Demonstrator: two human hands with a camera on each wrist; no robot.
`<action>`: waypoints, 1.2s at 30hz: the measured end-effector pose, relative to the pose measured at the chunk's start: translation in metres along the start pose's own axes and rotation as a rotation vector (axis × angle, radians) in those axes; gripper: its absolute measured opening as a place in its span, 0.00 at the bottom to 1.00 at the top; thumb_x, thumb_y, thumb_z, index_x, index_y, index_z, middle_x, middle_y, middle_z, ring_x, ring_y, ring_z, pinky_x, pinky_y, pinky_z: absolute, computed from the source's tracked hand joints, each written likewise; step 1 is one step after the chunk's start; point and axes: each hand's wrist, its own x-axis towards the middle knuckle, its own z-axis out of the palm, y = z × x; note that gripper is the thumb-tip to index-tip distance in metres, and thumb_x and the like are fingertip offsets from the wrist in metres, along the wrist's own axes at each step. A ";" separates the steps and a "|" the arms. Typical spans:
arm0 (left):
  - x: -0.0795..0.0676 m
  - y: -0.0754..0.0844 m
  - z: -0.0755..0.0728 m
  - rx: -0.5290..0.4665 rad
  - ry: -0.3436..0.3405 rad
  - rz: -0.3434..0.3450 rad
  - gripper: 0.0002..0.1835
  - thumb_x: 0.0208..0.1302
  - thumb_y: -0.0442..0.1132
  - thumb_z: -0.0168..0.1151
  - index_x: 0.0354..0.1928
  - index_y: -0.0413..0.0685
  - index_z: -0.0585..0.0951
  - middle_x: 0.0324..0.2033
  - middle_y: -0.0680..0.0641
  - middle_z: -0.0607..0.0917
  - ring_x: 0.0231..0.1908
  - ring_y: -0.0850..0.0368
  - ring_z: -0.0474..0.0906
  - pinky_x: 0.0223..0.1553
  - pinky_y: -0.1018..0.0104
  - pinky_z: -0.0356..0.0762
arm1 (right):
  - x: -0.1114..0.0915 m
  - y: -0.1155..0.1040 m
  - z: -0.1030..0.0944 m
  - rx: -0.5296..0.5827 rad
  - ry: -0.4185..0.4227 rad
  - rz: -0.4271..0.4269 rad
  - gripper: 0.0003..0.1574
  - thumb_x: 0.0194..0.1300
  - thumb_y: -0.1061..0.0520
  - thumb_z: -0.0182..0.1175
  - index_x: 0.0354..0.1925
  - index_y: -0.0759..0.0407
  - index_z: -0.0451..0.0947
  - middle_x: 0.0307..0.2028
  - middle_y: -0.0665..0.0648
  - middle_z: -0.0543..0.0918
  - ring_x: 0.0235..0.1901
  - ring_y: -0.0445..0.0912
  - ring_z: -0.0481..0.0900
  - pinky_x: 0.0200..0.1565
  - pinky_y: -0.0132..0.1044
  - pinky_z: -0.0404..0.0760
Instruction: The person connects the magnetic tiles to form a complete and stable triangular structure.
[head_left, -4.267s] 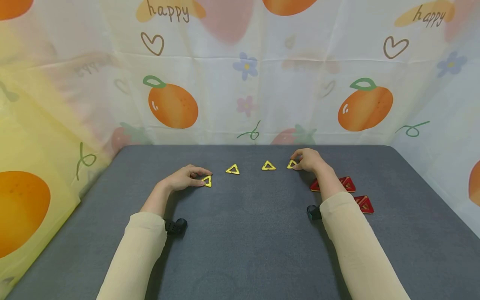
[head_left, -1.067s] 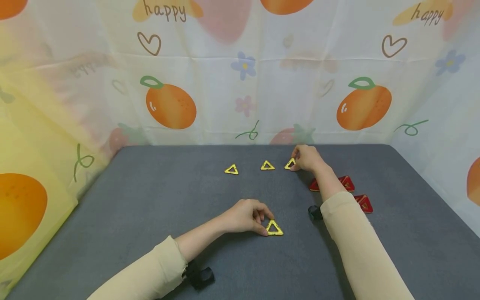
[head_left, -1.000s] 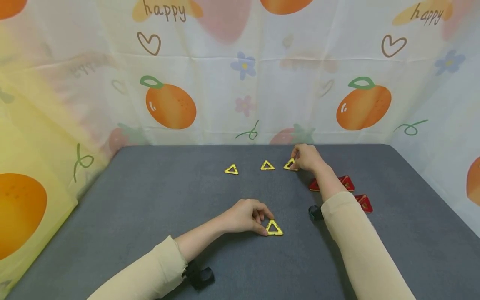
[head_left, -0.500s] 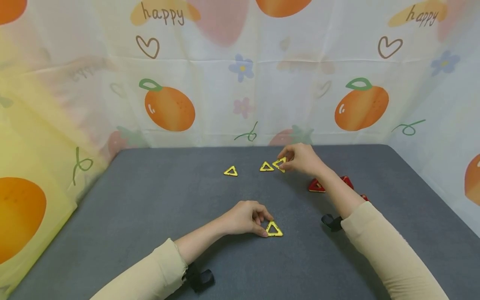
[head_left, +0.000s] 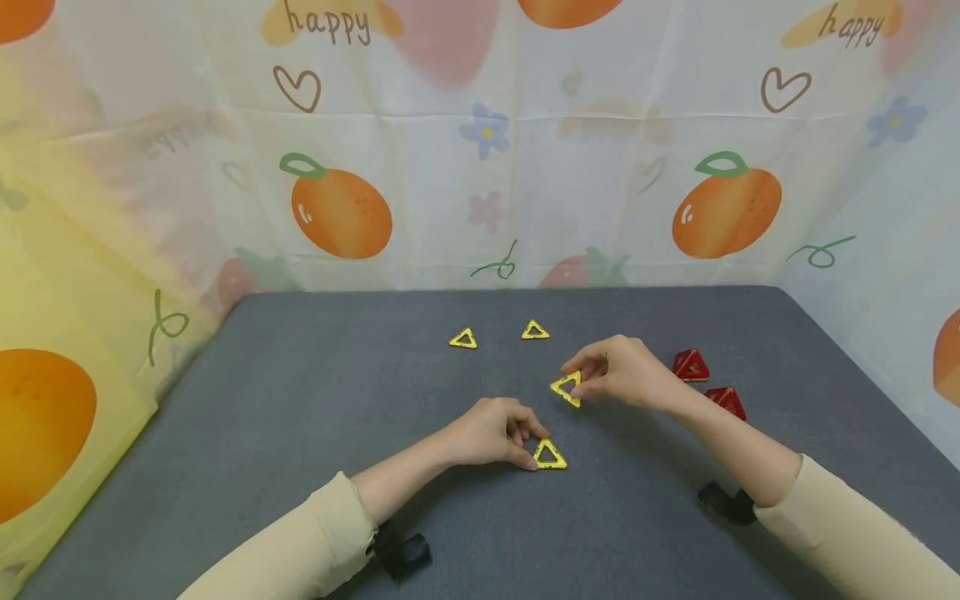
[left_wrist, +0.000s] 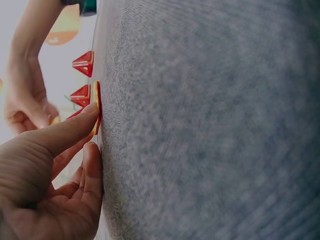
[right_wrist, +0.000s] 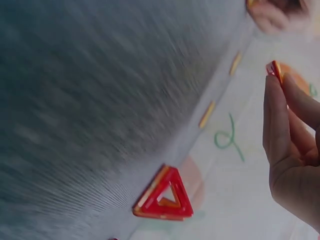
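Note:
With thumb and forefinger my left hand (head_left: 487, 435) pinches the left side of a yellow triangular magnetic tile (head_left: 552, 466), flat on the grey table. Its thumb (left_wrist: 75, 127) lies against the tile's edge in the left wrist view. My right hand (head_left: 633, 372) pinches another yellow triangular magnetic tile (head_left: 565, 380), a little behind and right of the first; the two are apart. In the right wrist view this tile (right_wrist: 279, 72) sits at the fingertips, held off the table.
Two yellow open triangles (head_left: 463, 342) lie farther back on the table (head_left: 337, 358). Red pyramid-like triangular pieces (head_left: 691, 365) stand at the right, behind the right forearm; one red triangle (right_wrist: 184, 202) shows in the right wrist view. A fruit-print curtain (head_left: 435, 192) hangs behind.
My left hand earlier brought its tile from the back left to the front middle and stays there. My right hand has lifted its tile from the back row and moved it toward me.

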 end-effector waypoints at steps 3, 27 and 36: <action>0.000 0.001 -0.001 0.008 0.003 0.001 0.16 0.50 0.36 0.78 0.43 0.47 0.87 0.34 0.48 0.83 0.30 0.67 0.75 0.31 0.76 0.74 | -0.009 -0.002 0.009 0.016 -0.035 0.002 0.14 0.59 0.57 0.71 0.45 0.57 0.86 0.27 0.51 0.87 0.25 0.40 0.82 0.26 0.32 0.77; 0.002 0.002 0.000 0.043 0.051 0.024 0.15 0.47 0.36 0.79 0.40 0.48 0.88 0.33 0.49 0.84 0.29 0.67 0.76 0.32 0.77 0.75 | -0.026 -0.002 0.039 0.073 -0.128 -0.087 0.15 0.52 0.57 0.75 0.40 0.56 0.85 0.27 0.48 0.86 0.25 0.35 0.82 0.28 0.29 0.81; -0.001 0.000 0.003 0.024 0.052 -0.001 0.15 0.47 0.36 0.79 0.38 0.48 0.87 0.32 0.49 0.85 0.29 0.66 0.77 0.32 0.76 0.76 | -0.023 0.007 0.046 0.120 -0.217 -0.107 0.26 0.50 0.56 0.76 0.50 0.56 0.84 0.31 0.49 0.87 0.26 0.35 0.82 0.29 0.29 0.81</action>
